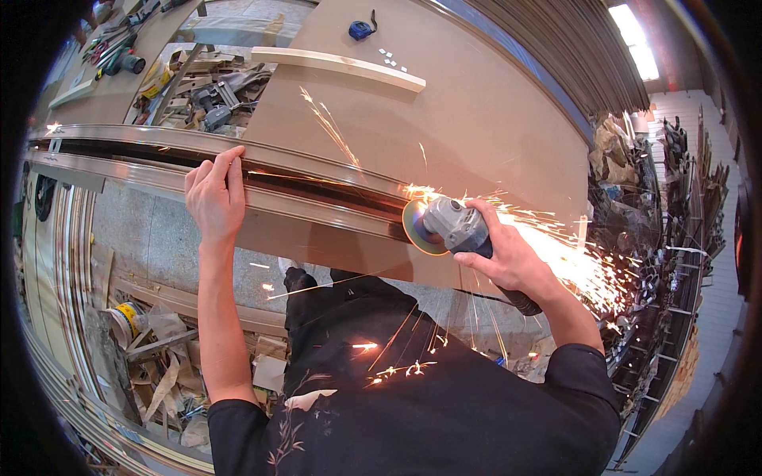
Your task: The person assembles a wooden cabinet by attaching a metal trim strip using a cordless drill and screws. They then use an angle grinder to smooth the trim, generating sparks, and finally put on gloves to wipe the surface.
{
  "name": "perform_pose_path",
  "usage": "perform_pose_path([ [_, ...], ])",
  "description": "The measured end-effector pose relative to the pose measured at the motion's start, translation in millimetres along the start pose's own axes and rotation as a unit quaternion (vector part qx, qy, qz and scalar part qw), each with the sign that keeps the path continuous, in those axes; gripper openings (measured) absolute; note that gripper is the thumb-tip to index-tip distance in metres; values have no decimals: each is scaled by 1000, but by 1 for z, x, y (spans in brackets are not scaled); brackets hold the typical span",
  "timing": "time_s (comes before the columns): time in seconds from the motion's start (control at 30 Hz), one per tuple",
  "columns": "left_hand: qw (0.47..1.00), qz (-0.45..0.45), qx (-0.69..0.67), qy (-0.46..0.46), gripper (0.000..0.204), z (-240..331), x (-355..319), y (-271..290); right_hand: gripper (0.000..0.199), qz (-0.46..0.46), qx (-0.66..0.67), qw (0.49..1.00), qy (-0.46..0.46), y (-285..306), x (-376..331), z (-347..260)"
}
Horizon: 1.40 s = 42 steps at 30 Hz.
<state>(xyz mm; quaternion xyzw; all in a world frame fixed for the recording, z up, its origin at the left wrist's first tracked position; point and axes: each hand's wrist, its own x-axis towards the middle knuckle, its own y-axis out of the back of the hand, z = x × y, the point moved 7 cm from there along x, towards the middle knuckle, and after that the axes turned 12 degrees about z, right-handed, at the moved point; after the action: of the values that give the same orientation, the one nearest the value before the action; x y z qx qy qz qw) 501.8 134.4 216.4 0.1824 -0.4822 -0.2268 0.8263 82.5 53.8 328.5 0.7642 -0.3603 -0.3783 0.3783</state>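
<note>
A long, shiny metal profile [333, 168] with a dark lengthwise channel lies across the brown board [492, 135] of the bench. My left hand [216, 194] grips the profile's near side, fingers curled over into the channel. At the profile's right end, my right hand [508, 258] is wrapped round a grey angle grinder [459, 224]. The thin grinder disc [421, 230] is at the profile's end; bright glare hides the exact contact. A dense stream of sparks [583, 266] flies right, and stray sparks cross in front of my dark shirt.
On the board lie a pale wooden strip [341, 66], a blue tape measure [361, 30] and small white pieces [387, 57]. Metal offcuts [218, 95] fill a gap behind the profile. A cordless drill [127, 62] rests far left. Scrap and a bucket [127, 321] stand lower left; stacked profiles [683, 182] line the right.
</note>
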Motion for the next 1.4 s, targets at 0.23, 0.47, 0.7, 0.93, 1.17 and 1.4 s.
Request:
perform_pose_path([
  [0.23, 1000, -2, 2, -5, 15, -1, -1, -1, 83, 8, -14, 1000, -3, -2, -2, 0],
  [0.47, 1000, -8, 2, 1, 16, -9, -3, -5, 82, 19, 24, 999, -10, 0, -9, 2],
  [0.7, 1000, -4, 5, 11, 17, -13, -3, -6, 90, 18, 18, 999, -31, 4, -53, -1],
  [0.93, 999, -33, 12, 3, 20, -12, 0, -8, 91, 12, 12, 999, -38, -16, -76, 1],
  [1.17, 999, -40, 16, -1, 20, -12, -1, -7, 90, 29, -10, 1000, 1, -28, -77, -6],
  [1.4, 999, -39, 18, 5, 21, -13, -1, -7, 91, 24, -21, 999, 8, -32, -70, -3],
])
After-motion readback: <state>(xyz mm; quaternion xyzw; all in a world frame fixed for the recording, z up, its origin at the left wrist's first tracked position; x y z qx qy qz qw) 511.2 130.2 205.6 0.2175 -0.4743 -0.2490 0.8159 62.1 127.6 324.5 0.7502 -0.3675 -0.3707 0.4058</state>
